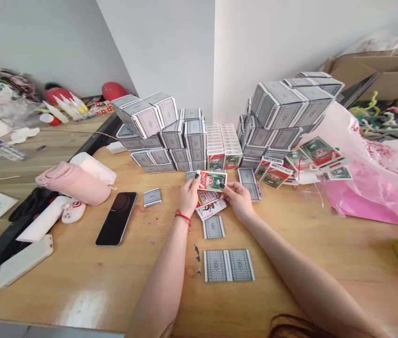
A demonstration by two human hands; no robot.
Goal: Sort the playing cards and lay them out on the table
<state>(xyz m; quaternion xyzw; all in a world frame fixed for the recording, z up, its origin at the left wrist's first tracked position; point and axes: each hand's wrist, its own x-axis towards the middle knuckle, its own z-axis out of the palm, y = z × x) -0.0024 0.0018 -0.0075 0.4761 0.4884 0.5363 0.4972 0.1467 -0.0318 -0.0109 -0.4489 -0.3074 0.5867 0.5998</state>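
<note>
Between both hands is a red and green playing card box (pixel 213 180), held level above the table. My left hand (pixel 189 193) grips its left end, thumb on top. At its right end, the fingers of my right hand (pixel 236 199) are closed on the near corner. Just beneath lie a joker card (pixel 211 209) and a red-printed card (pixel 206 198), partly covered by the hands. Closer to me are a grey-patterned card piece (pixel 214 227) and a pair of joined grey-patterned panels (pixel 229 265). A small grey-patterned stack (pixel 152 197) lies left of my left hand.
Tall piles of grey-patterned blocks stand at the back left (pixel 159 136) and back right (pixel 283 112), with rows of card boxes (pixel 223 145) between. Leftward are a phone (pixel 117 218), pink bottle (pixel 75 183) and white power bank (pixel 26 260). Pink plastic (pixel 364 202) covers the right.
</note>
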